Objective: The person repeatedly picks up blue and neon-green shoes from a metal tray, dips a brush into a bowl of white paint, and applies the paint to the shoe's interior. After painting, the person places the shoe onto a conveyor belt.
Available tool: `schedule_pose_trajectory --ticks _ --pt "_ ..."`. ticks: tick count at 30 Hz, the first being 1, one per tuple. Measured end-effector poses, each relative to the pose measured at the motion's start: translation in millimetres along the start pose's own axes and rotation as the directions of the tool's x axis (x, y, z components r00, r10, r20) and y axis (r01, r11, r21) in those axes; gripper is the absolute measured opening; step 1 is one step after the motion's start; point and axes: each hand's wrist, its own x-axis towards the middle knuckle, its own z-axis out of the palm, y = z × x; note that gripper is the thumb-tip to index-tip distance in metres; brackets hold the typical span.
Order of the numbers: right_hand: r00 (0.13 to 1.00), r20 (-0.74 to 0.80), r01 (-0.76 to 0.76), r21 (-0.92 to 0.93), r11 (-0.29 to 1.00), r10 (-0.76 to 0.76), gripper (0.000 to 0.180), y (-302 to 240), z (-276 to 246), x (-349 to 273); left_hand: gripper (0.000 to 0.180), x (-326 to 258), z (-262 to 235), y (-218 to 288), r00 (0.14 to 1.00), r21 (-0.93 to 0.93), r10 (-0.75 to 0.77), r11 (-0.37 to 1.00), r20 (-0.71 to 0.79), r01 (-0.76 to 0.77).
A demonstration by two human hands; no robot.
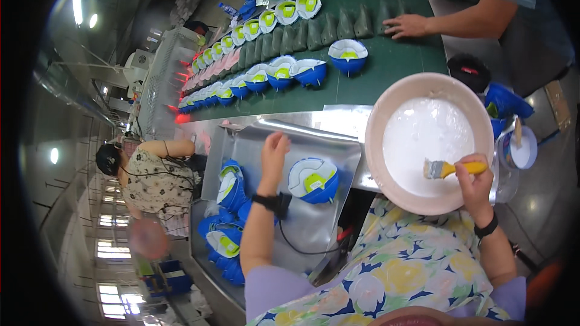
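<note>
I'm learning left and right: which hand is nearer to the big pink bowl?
Right. The right hand holds a brush over the pink bowl; the left hand is farther off to its left, over the metal tray.

Single fisheye view looked down and outward from wearer's head. Floral garment (417, 271) filled lower edge at closest range; left hand (275, 156) and right hand (474, 188) sat near, at mid-height of frame. Pale bowl (374, 145) and metal tray (314, 223) showed close, seen from above; green belt (393, 69) receded toward left. Distant room leaned sideways at left; straight edges bent toward dark, rounded rim.
</note>
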Motion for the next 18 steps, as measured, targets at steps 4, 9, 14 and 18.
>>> schedule_pose_trajectory --ticks 4,9,14,18 --pt "0.998 -0.011 0.059 -0.098 0.993 -0.061 0.012 -7.8 1.4 0.7 0.064 93.9 59.9 41.6 0.941 -0.353 -0.223 0.885 0.253 0.305" --pt "0.999 0.018 0.043 -0.125 0.991 -0.041 0.019 -16.4 -2.7 2.1 0.101 198.2 131.5 23.2 0.817 -0.461 -0.52 0.679 0.249 0.572" --pt "0.997 0.052 0.06 -0.126 0.99 -0.054 0.026 -10.6 -3.2 3.8 0.08 256.5 156.2 -29.1 0.826 -0.294 -0.553 0.811 -0.105 0.506" --pt "0.99 0.125 0.08 -0.165 0.983 -0.06 0.028 -14.4 -6.8 5.4 0.071 261.6 154.1 -24.8 0.924 -0.099 -0.332 0.943 -0.191 0.319"
